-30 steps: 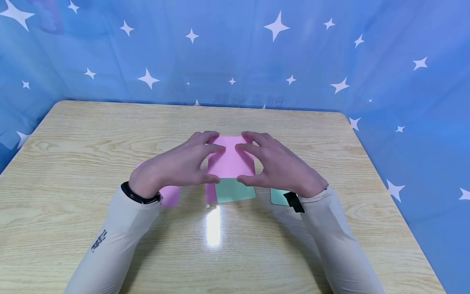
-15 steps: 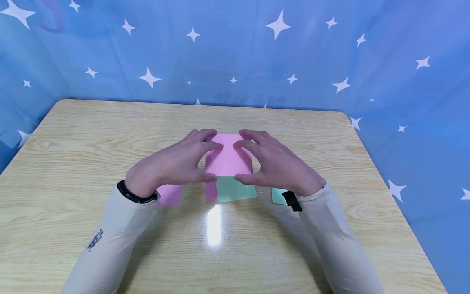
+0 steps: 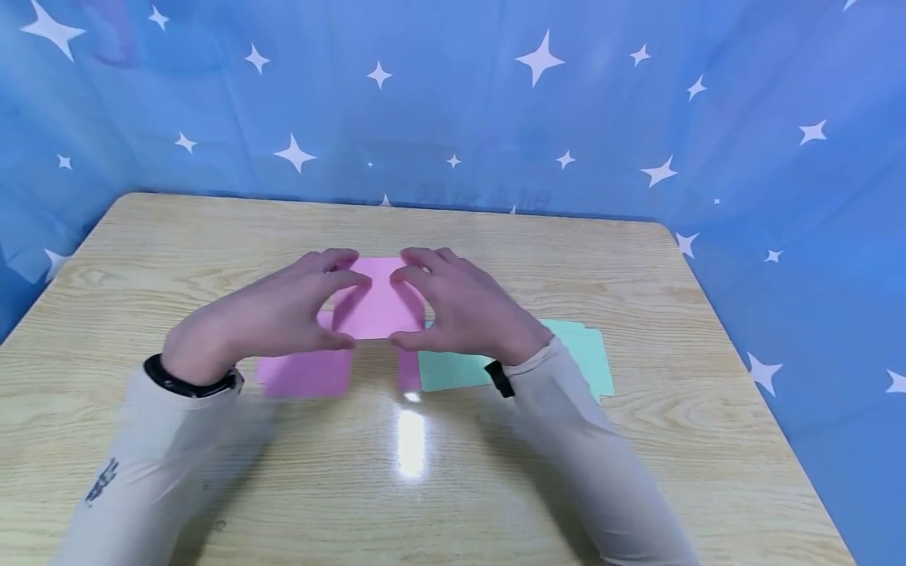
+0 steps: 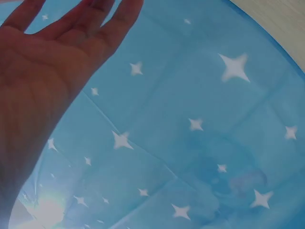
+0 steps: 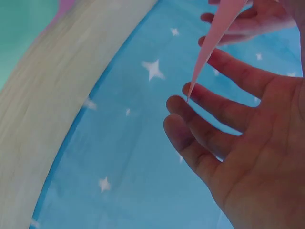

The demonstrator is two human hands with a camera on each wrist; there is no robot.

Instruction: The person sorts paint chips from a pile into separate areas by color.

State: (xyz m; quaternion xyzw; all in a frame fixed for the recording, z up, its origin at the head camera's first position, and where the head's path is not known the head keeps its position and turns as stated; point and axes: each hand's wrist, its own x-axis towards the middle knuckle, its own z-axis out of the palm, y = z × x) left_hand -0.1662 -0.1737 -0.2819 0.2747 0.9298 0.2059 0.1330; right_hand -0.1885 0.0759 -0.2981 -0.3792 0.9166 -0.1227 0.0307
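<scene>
A square pink sheet of paper (image 3: 380,310) is held above the table between both hands. My left hand (image 3: 272,314) grips its left edge with bent fingers, and my right hand (image 3: 470,310) grips the right edge the same way. Seen from the right wrist, the pink sheet (image 5: 215,40) is nearly edge-on at the fingertips. Beneath lie a pink pile of paper (image 3: 307,376) under the left hand, and a green sheet (image 3: 453,371) overlapping another pink sheet (image 3: 408,373) in the middle. In the left wrist view, my left hand (image 4: 52,62) shows mostly its palm.
Several overlapping green sheets (image 3: 596,362) lie right of centre, partly behind the right forearm. The wood-grain table (image 3: 439,511) reflects a bright light near its middle. A blue curtain with white stars (image 3: 467,94) hangs behind the table and along its sides.
Both hands have moved left with the pink sheet, from over the middle green sheet toward the left pink pile. More of the left pile and right green sheets now shows.
</scene>
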